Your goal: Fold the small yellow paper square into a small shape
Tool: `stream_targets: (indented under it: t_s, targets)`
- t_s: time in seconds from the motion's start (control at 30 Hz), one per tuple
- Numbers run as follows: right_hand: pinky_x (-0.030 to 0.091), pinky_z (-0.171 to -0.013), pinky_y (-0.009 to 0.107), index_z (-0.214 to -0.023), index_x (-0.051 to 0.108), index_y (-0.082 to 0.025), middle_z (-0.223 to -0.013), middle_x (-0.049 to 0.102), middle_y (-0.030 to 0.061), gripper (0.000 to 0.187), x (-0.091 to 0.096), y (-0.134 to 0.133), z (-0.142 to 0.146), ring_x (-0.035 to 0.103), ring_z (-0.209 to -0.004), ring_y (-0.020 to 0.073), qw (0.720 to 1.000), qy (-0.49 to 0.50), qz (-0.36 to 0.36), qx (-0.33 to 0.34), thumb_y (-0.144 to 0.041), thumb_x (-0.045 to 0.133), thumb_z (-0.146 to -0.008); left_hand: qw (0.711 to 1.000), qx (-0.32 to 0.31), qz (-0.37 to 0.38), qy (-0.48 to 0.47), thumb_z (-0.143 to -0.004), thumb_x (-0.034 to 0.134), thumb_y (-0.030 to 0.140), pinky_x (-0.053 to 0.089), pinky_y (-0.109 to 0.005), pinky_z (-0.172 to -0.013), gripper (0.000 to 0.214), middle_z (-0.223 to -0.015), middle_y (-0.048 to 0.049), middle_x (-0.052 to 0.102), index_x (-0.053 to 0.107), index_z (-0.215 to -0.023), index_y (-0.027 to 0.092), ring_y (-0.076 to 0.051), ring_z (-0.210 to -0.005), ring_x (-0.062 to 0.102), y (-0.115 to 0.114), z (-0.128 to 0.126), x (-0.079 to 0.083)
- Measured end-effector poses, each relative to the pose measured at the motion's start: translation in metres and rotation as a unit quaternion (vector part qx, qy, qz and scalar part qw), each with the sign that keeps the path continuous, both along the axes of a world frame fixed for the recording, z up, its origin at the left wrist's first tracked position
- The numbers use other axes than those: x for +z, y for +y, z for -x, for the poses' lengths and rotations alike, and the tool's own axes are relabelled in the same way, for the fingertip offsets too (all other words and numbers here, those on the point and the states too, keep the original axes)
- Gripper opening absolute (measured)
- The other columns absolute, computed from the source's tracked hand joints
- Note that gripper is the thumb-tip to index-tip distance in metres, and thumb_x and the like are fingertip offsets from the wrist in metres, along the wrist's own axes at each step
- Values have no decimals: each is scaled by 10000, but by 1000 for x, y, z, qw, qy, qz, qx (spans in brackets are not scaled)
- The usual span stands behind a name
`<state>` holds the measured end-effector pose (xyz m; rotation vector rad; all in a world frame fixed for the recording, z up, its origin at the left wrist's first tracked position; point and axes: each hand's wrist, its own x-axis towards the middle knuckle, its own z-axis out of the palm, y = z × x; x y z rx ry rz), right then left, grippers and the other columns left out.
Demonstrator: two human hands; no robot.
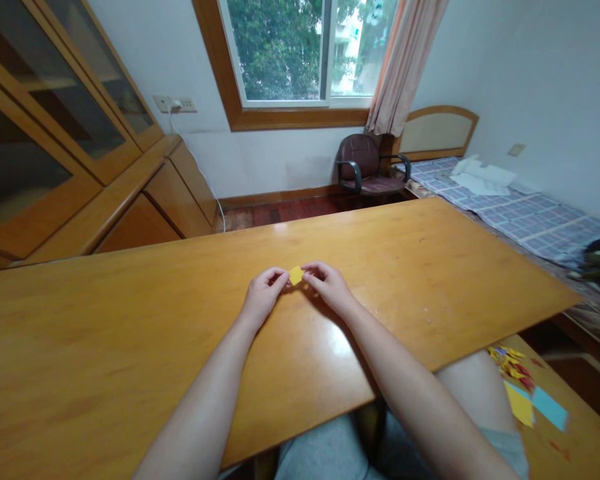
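A small yellow piece of paper, roughly square and set cornerwise, is held just above the wooden table. My left hand pinches its left corner between thumb and fingers. On the opposite side, my right hand grips the right corner the same way. Whether the paper is folded is too small to make out.
Lower right, a bench carries yellow paper, blue paper and a pile of small coloured paper pieces. Beyond the table stand an armchair and a bed. A cabinet lines the left.
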<state>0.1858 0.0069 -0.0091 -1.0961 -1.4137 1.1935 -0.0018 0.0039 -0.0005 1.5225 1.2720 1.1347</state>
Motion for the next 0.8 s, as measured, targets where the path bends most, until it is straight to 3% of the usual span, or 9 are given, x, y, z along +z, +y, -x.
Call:
stream_targets:
  t_s: [0.27, 0.5, 0.8]
  targets:
    - [424, -534, 218, -972, 664, -181, -716, 619, -9, 252, 1, 1, -1, 536, -583, 107, 999, 30, 20, -13, -362, 645, -798, 998, -7, 35, -58, -806, 628, 502, 512, -265, -675, 351, -757, -45, 703, 676, -803, 154, -169, -703, 646, -1, 0, -1]
    - [418, -530, 223, -946, 671, -190, -669, 605, -19, 220, 5, 0, -2, 528, -571, 110, 999, 36, 23, -5, -350, 641, -799, 998, -30, 35, -52, -799, 647, 506, 512, -258, -710, 348, -805, -35, 701, 685, -851, 164, -173, -759, 647, -2, -1, 1]
    - [452, -584, 238, -941, 692, -203, -770, 641, 4, 193, 3, 0, -2, 549, -626, 120, 1000, -5, -17, 14, -340, 621, -826, 999, -36, 12, -22, -763, 697, 397, 526, -287, -765, 258, -875, -45, 718, 698, -896, 177, -181, -789, 667, 0, 1, -6]
